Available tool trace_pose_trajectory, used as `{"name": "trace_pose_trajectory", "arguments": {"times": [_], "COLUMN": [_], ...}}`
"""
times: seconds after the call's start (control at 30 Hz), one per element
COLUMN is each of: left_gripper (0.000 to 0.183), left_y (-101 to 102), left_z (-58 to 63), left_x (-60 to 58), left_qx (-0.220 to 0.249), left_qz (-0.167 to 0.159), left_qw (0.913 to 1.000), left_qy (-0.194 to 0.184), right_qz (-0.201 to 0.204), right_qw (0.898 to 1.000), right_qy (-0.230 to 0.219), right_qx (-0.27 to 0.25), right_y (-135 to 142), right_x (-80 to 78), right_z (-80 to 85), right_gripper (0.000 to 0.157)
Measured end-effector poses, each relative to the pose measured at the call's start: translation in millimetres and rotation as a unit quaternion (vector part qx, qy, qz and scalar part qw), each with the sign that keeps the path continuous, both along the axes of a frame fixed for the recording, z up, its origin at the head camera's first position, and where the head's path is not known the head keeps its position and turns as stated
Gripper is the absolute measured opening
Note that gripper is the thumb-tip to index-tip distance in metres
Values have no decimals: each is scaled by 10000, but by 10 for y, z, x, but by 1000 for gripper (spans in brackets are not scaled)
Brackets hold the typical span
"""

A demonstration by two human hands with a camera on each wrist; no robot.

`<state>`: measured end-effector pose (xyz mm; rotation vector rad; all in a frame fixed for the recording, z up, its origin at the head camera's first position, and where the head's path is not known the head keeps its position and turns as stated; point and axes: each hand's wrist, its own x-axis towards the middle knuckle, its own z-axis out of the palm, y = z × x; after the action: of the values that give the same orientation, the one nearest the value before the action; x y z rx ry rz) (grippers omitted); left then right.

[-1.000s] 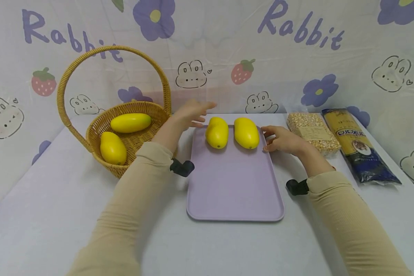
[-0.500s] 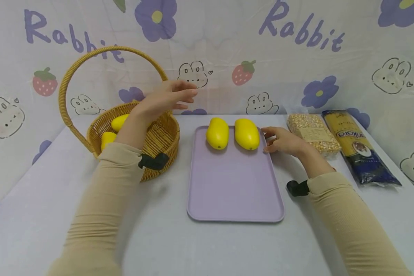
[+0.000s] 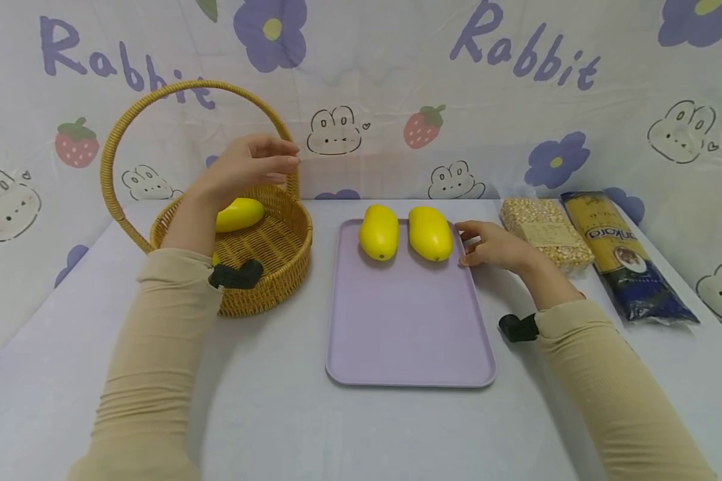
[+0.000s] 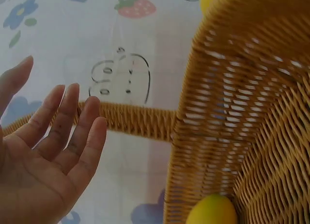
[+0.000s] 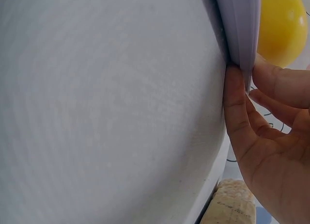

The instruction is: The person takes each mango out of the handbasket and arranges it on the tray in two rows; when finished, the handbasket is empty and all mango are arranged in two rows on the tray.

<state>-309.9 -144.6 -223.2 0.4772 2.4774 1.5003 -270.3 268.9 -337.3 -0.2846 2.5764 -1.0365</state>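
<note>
My left hand (image 3: 241, 167) is raised above the wicker basket (image 3: 271, 294), its fingers loosely bent and holding nothing. In the left wrist view, the palm shows bare beside the basket handle (image 4: 140, 122). A yellow mango (image 3: 243, 215) lies in the basket; another is mostly hidden behind my left forearm. Two more mangoes, a left one (image 3: 379, 232) and a right one (image 3: 430, 232), lie side by side at the far end of a purple tray (image 3: 409, 321). My right hand (image 3: 490, 244) pinches the tray's far right edge, thumb above and fingers against its side and underside.
A pack of corn kernels (image 3: 547, 230) lies just right of my right hand. Beside it is a long yellow and blue bag (image 3: 626, 257). A printed curtain (image 3: 373, 80) hangs behind the white table (image 3: 361, 434).
My left hand has moved left from beside the tray to over the basket, rising on the way. The right hand, tray and its two mangoes have stayed in place.
</note>
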Motion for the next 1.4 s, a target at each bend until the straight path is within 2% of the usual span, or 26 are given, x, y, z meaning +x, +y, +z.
{"name": "trace_pose_trajectory", "arguments": {"times": [0.27,0.53,0.7,0.97,1.13,1.4], "left_gripper": [55,61,58,61,62,60], "left_y": [-241,-406,-475,-600,-653,-680], "left_z": [-147,-230,-292,-425,-469,-525], "left_x": [-125,-229,-291,-336,-358,-359], "left_qx": [0,384,138,-462,-612,-1062], "left_qz": [431,1260,1635,1747,1767,1591], "left_qw": [9989,9910,9860,9834,9823,9815], "left_qy": [-158,-220,-291,-138,-126,67], "right_qz": [23,14,-20,-51,-41,-67], "right_qw": [10000,10000,10000,9999,9999,9999], "right_qy": [-41,-55,-74,-128,-99,-138], "right_qx": [1,15,17,19,49,19], "right_y": [3,10,12,0,-7,-4], "right_x": [6,1,0,-7,-2,2], "right_z": [9,7,6,2,8,12], "right_gripper": [78,78,78,78,78,78]}}
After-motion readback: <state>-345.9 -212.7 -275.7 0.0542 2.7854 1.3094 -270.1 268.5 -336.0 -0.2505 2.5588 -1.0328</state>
